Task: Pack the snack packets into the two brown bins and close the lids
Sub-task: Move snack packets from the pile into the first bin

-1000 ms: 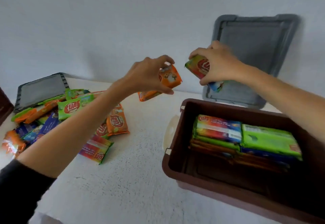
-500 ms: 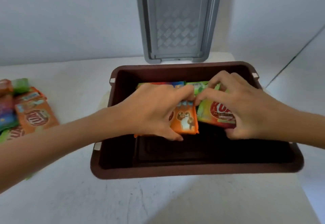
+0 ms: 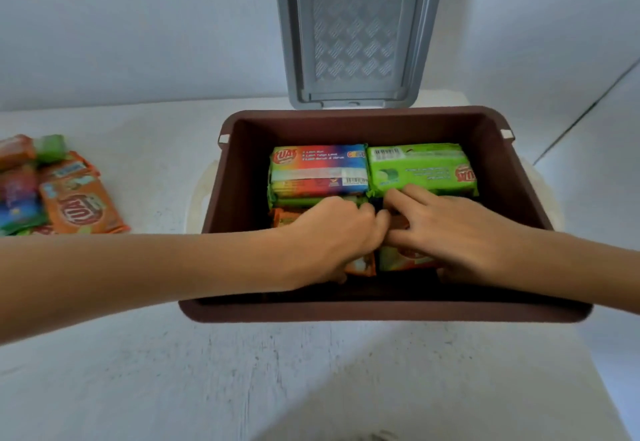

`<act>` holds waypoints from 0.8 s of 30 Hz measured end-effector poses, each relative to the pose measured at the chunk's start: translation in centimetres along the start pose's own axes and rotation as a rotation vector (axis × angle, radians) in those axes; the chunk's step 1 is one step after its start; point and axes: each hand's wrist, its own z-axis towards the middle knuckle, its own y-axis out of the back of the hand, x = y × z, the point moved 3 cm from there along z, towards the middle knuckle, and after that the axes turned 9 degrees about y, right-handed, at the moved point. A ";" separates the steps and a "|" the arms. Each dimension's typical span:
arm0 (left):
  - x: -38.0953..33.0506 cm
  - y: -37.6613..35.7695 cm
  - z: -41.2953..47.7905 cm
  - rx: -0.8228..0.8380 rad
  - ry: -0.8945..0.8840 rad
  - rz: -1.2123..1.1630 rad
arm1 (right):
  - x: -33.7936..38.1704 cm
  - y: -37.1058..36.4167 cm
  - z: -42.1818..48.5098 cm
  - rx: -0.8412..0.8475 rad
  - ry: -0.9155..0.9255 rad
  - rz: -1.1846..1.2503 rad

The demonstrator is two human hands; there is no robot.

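While under fingers (image 3: 415, 198), both packets (image 3: 362, 265) inside bin (image 3: 381, 312).

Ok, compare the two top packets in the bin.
The rainbow packet is multicoloured, logo at its left end; the green packet is plain green, logo at its right end, upside down. The rainbow packet's barcode sits front right, the green packet's back left. Both lie flat on stacks in the brown bin.

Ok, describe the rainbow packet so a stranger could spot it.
Find the brown bin by the upright grey lid. Two packets lie on top at its far end. The rainbow packet is the left one, striped red to blue; the green packet beside it is plain green.
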 end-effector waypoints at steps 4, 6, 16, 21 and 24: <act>-0.5 -0.3 -0.3 -0.011 0.020 0.005 | 0.9 1.4 0.4 0.078 -0.022 -0.012; -0.1 -0.8 -0.6 0.003 0.016 0.033 | 1.0 0.6 0.4 0.178 -0.022 0.033; 0.3 -0.6 0.0 -0.007 0.006 0.102 | 0.2 0.0 1.6 0.254 -0.058 0.051; 0.2 -0.8 0.4 0.116 0.002 0.032 | -0.1 0.0 1.6 0.213 -0.045 0.027; 0.9 -0.3 0.9 0.151 0.053 -0.068 | -0.2 -0.1 1.6 0.193 -0.052 0.039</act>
